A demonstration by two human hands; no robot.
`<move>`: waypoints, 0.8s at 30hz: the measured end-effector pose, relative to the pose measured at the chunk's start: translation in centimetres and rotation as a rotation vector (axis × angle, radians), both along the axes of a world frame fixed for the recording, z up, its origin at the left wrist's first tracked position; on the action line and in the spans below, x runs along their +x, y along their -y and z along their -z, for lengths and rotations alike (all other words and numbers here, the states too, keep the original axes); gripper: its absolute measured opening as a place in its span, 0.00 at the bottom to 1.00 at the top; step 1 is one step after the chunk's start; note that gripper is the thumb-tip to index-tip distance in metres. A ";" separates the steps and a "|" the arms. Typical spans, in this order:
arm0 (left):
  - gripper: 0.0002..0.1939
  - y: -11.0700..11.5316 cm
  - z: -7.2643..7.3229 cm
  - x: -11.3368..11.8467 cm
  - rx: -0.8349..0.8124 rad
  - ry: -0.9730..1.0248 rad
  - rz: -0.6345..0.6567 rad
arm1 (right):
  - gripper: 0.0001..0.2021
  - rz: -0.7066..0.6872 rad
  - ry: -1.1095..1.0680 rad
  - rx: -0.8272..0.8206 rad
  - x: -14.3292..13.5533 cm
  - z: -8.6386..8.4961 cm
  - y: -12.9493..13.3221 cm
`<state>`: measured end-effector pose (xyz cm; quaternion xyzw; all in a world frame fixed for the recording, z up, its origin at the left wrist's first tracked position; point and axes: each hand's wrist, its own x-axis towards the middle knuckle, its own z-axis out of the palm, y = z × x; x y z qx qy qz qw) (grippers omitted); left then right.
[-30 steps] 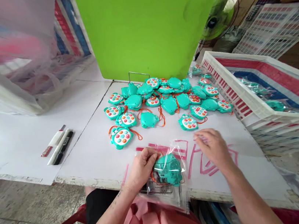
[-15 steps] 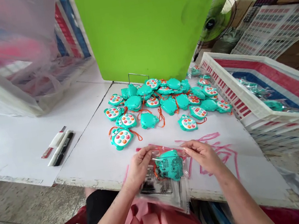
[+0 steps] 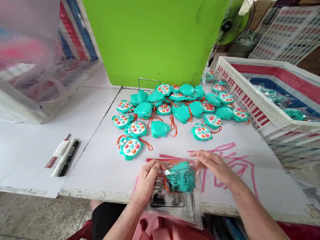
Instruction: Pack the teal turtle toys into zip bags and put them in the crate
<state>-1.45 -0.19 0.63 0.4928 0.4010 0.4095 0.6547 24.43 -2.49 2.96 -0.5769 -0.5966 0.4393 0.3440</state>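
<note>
Over the past second the right hand (image 3: 213,165) has come in from over the pink marks (image 3: 240,168), on the side towards the right edge of the table (image 3: 96,176), and its fingers are now at the far right corner of the clear bag (image 3: 188,213). Half a second ago both hands drew the bag's far edge taut between their fingertips; since then the fingers of the left hand (image 3: 148,178) have curled inward, and that edge has dropped towards the table's near edge, whether folded cannot be told. The turquoise toy (image 3: 183,178) inside sits slightly farther from the near edge than a second ago.
</note>
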 end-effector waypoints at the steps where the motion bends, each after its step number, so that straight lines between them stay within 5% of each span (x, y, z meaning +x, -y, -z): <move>1: 0.15 0.0 0.0 0.0 0.011 -0.027 -0.020 | 0.20 -0.050 0.043 -0.026 -0.3 0.1 0.1; 5: 0.20 0.0 0.1 0.2 0.020 -0.050 -0.086 | 0.20 -0.117 0.062 -0.047 -0.9 0.6 0.7; 9: 0.20 0.1 0.2 0.5 -0.038 0.009 -0.045 | 0.19 -0.045 0.021 -0.051 2.2 0.0 0.7; 12: 0.20 0.3 -0.1 0.7 -0.087 0.074 -0.061 | 0.16 0.410 0.002 0.178 6.4 -2.1 -0.2; 14: 0.20 0.3 -0.3 0.8 -0.095 0.066 -0.058 | 0.13 0.826 -0.090 0.529 8.3 -4.0 -0.9; 16: 0.20 0.3 -0.5 0.8 -0.069 0.027 -0.045 | 0.14 1.040 -0.181 0.827 8.4 -5.5 -1.3; 19: 0.20 0.3 -0.5 0.7 -0.014 -0.055 -0.024 | 0.13 0.892 -0.086 0.782 4.7 -5.4 -1.1; 21: 0.21 0.3 -0.5 0.7 0.017 -0.108 -0.014 | 0.09 0.566 0.108 0.521 0.6 -3.8 -0.7; 24: 0.20 0.6 -0.7 0.5 0.110 -0.207 -0.004 | 0.09 0.120 0.366 0.435 -5.1 -0.5 -0.2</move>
